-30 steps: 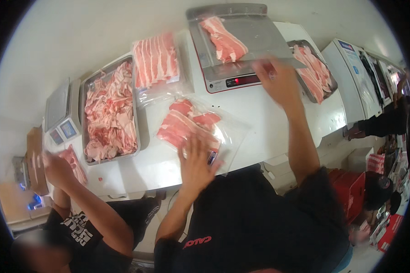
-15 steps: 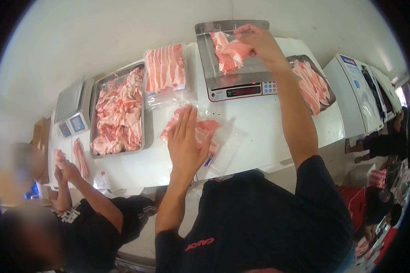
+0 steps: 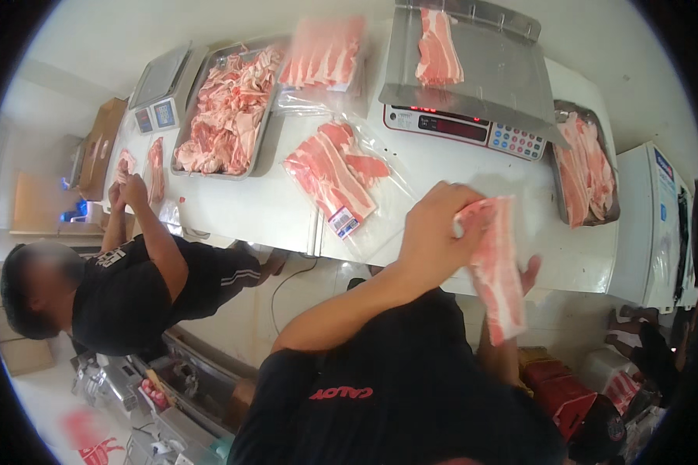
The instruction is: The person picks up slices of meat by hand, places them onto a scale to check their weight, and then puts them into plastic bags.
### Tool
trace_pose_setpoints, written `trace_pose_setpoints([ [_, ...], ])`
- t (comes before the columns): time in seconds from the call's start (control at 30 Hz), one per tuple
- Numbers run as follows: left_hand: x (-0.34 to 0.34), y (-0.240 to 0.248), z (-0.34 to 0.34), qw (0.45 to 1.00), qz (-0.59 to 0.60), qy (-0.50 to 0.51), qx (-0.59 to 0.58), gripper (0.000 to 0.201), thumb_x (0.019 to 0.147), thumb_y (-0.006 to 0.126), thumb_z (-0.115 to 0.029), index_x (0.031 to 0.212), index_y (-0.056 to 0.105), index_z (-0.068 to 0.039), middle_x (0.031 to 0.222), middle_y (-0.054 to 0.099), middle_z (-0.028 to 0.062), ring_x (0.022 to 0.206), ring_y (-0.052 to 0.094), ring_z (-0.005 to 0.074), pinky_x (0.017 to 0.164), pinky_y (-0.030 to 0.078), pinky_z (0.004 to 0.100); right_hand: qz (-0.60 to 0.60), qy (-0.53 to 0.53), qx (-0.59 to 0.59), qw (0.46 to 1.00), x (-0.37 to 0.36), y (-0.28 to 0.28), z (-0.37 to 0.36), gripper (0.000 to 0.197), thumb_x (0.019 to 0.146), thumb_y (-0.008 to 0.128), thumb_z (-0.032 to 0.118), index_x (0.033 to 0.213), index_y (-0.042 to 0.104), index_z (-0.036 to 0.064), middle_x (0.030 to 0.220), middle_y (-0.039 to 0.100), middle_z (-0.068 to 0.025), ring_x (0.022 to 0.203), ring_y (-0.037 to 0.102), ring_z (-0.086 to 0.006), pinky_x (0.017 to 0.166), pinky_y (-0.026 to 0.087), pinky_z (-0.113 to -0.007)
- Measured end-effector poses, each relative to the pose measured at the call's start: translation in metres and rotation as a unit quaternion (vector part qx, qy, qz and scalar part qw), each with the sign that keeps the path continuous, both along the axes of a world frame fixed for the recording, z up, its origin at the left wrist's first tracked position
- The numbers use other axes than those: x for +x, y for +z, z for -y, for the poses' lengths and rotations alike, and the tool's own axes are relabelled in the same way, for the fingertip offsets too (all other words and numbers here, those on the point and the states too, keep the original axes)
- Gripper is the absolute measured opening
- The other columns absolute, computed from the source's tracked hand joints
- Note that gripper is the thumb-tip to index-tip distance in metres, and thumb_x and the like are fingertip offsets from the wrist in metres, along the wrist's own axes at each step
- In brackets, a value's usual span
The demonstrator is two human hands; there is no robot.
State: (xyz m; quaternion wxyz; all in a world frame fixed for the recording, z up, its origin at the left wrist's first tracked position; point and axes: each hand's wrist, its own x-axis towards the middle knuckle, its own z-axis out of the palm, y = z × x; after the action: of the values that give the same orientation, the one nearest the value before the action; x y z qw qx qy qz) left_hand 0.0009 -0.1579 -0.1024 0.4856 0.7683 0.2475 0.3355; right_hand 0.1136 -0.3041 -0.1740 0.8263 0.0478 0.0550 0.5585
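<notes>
My left hand is closed on the upper end of a pork belly slice, which hangs down at the table's front edge. Behind that slice is my right hand, mostly covered; the part that shows has a finger stretched out. Away from both hands, more slices in a clear plastic bag with a small label lie flat on the white table. One slice rests on the steel pan of the digital scale.
A steel tray of meat trimmings stands left of a pack of sliced pork. Another tray of slices is at the right. A second scale and a co-worker handling meat strips are at the left.
My left hand has left the bagged meat and moved right, gripping a slice. My right hand has come back from the scale pan, where less meat lies. The view has shifted.
</notes>
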Motion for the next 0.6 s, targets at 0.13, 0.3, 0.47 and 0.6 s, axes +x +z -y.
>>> trace_pose_setpoints([
  [0.13, -0.042, -0.060, 0.004, 0.989, -0.061, 0.067, 0.121, 0.048, 0.081, 0.085, -0.016, 0.122, 0.066, 0.000, 0.109, 0.066, 0.0155, 0.097, 0.065, 0.0301, 0.086, 0.052, 0.0425, 0.097, 0.154, 0.035, 0.983, -0.017, -0.057, 0.036, 0.108, 0.090, 0.065, 0.036, 0.171, 0.000, 0.0080, 0.175, 0.017, -0.0189, 0.158, 0.029, -0.0378, 0.125, 0.033, -0.057],
  [0.3, -0.105, -0.086, -0.004, 0.874, -0.360, 0.105, 0.308, 0.042, 0.084, 0.081, -0.034, 0.110, 0.066, -0.003, 0.099, 0.063, 0.0124, 0.098, 0.060, 0.0309, 0.084, 0.046, 0.0425, 0.158, 0.217, -0.076, 0.960, -0.013, -0.066, 0.044, 0.104, 0.091, 0.062, 0.030, 0.171, -0.001, 0.0116, 0.176, 0.015, -0.0150, 0.159, 0.027, -0.0362, 0.126, 0.029, -0.057],
  [0.47, -0.119, -0.098, -0.019, 0.851, -0.368, 0.011, 0.375, 0.024, 0.087, 0.075, -0.024, 0.098, 0.065, -0.006, 0.094, 0.060, 0.0083, 0.093, 0.058, 0.0269, 0.080, 0.046, 0.0430, 0.173, 0.269, -0.144, 0.937, -0.025, -0.061, 0.041, 0.093, 0.096, 0.054, 0.031, 0.172, 0.003, 0.0124, 0.177, 0.016, -0.0113, 0.160, 0.026, -0.0328, 0.129, 0.021, -0.055],
  [0.6, -0.121, -0.094, -0.028, 0.851, -0.361, -0.013, 0.382, 0.020, 0.085, 0.075, -0.021, 0.093, 0.064, -0.006, 0.090, 0.062, 0.0082, 0.089, 0.061, 0.0270, 0.078, 0.046, 0.0419, 0.179, 0.258, -0.187, 0.931, -0.037, -0.058, 0.041, 0.084, 0.099, 0.049, 0.030, 0.172, 0.009, 0.0132, 0.176, 0.021, -0.0106, 0.160, 0.027, -0.0311, 0.129, 0.021, -0.056],
])
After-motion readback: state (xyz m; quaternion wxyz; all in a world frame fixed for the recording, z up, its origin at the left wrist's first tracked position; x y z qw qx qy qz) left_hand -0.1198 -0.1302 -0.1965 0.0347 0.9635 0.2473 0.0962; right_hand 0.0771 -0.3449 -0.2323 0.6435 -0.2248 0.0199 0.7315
